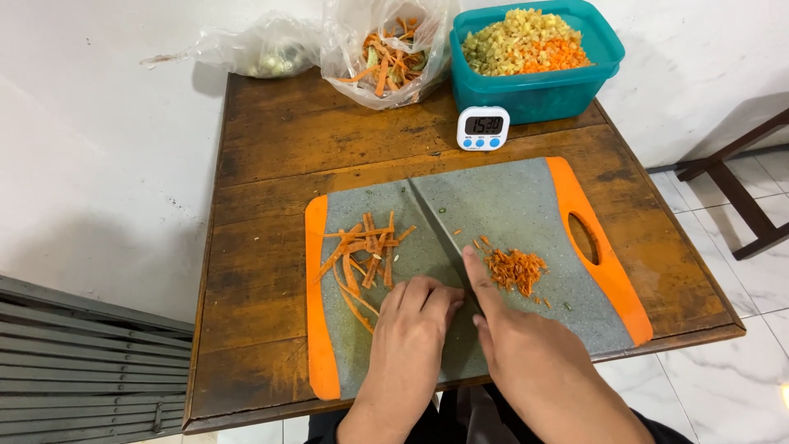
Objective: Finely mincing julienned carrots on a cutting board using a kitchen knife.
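A grey cutting board (pixel 509 205) with orange ends lies on the wooden table (pixel 271 164). Thin carrot strips (pixel 366 251) are scattered on its left half. A small heap of finely chopped carrot (pixel 516 270) sits right of centre. My right hand (pixel 514 337) grips a knife, forefinger stretched along its spine; the blade (pixel 436 218) lies across the board, pointing away from me. My left hand (pixel 415 316) rests with curled fingers on the board just left of the blade, near the strips.
A teal tub (pixel 567 82) of diced yellow and orange vegetables stands at the back right, a small white digital timer (pixel 483 128) before it. Clear plastic bags (pixel 382 49) with peelings lie at the back. A white wall is left; a dark wooden leg (pixel 731 189) stands right.
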